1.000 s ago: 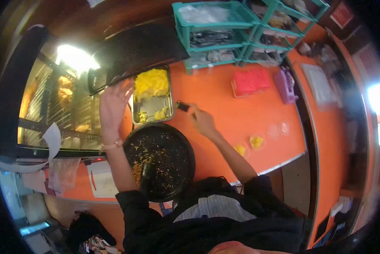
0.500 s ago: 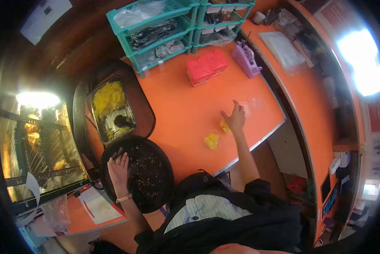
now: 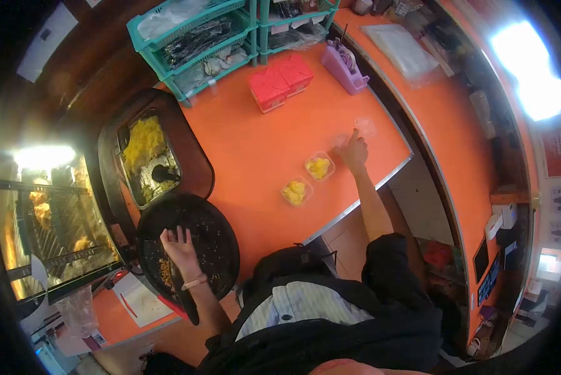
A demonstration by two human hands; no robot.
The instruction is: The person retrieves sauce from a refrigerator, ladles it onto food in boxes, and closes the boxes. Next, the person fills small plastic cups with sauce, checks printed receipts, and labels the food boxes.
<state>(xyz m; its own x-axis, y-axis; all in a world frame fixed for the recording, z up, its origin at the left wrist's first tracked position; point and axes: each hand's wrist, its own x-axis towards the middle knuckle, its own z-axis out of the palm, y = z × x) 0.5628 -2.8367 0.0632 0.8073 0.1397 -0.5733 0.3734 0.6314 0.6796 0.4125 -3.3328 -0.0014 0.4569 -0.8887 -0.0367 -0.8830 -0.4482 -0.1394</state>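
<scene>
My left hand is over the round black tray, its fingers spread and nothing in them. Brown crumbs lie on that tray, and a dark long tool shows beside my wrist. My right hand reaches to two clear lids or shallow containers at the table's right; its fingertips are near the clear piece, and whether they grip it is too small to tell. Two clear containers with yellow food, one nearer my right hand and the other, stand to its left.
A metal tray of yellow food with a black utensil lies at the left, beside a lit glass case. Green shelves, a red box and a purple tape dispenser stand at the back.
My right hand has left the black-handled utensil at the metal tray and moved right to the clear pieces. My left hand has come down over the black tray. The view has shifted.
</scene>
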